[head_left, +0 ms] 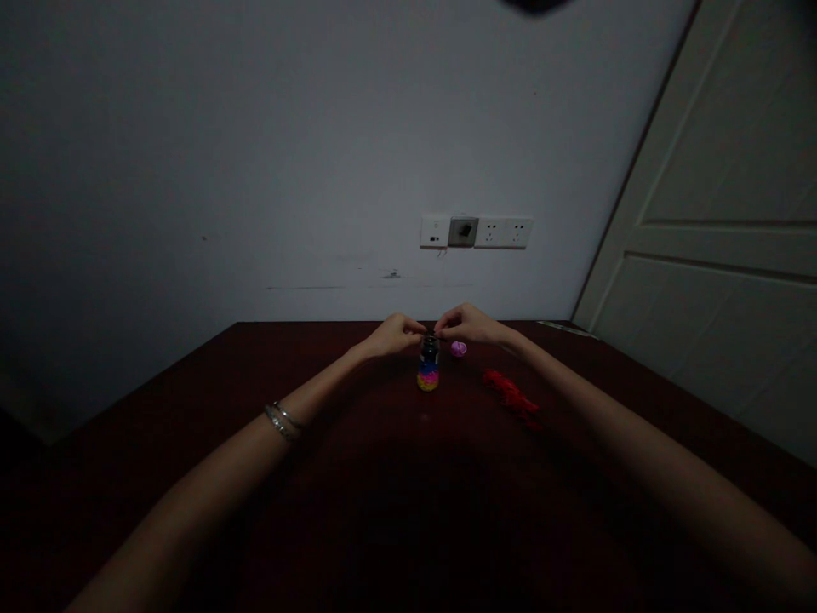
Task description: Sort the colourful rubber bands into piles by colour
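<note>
A small clear glass jar (pixel 429 362) stands upright on the dark red table, with yellow, pink and blue layers inside its lower part. At the jar's mouth my left hand (pixel 397 335) has thumb and fingers drawn together from the left. From the right, my right hand (pixel 468 326) pinches at the same mouth, over something small and dark that I cannot make out. A small pink-purple object (pixel 458 349) lies just right of the jar. Farther right and nearer to me is a loose bundle of red strands (pixel 511 393).
The dark red table (pixel 357 511) reaches back to a pale wall (pixel 319 170). Sockets and switch plates (pixel 504 232) sit on the wall behind the jar. A white panelled door (pixel 721 221) stands at the right, beside the table's edge.
</note>
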{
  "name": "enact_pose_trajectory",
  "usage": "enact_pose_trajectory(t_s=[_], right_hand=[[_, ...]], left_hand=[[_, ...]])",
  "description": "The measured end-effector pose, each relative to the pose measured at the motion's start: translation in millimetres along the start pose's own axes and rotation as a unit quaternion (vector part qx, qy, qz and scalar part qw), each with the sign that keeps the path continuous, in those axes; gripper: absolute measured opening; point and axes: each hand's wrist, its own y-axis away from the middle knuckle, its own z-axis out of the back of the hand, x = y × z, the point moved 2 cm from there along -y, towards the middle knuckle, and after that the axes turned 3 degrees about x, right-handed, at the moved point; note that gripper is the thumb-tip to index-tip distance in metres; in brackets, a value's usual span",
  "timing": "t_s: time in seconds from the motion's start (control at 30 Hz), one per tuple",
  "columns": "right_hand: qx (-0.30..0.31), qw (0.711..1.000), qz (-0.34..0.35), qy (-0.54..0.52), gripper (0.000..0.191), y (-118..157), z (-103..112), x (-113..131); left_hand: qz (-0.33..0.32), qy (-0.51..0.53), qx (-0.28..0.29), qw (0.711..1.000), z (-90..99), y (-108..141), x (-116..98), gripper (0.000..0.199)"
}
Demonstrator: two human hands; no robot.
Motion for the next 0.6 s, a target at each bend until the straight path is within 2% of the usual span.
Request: enact_pose_trajectory(t_s=[0.13, 0.23, 0.43, 0.53, 0.6], right_hand=[[-0.002, 1.0, 0.009, -0.004, 0.015, 0.1, 3.1, -0.9], [-0.025, 1.0, 0.014, -0.009, 0.016, -0.1, 6.3, -1.0], [-0.153, 0.987, 0.037, -0.039, 0.022, -3.1, -1.6, -3.9], [-0.207, 0.975, 0.066, -0.052, 0.023, -4.4, -13.7, -7.1], [-0.219, 0.971, 0.079, -0.057, 0.022, -4.2, -21.5, -9.5]], left_hand=[[0.015, -0.014, -0.022, 1.0, 1.2, 5.6, -2.3, 0.042], [0.019, -0.003, -0.024, 1.0, -0.7, 8.5, 0.7, 0.051], [0.02, 0.04, -0.033, 0.998, -17.4, 6.9, 14.2, 0.061], [0.018, 0.064, -0.04, 0.997, -27.0, 5.0, 18.1, 0.058], [0.012, 0.074, -0.036, 0.997, -31.6, 4.1, 20.0, 0.053]])
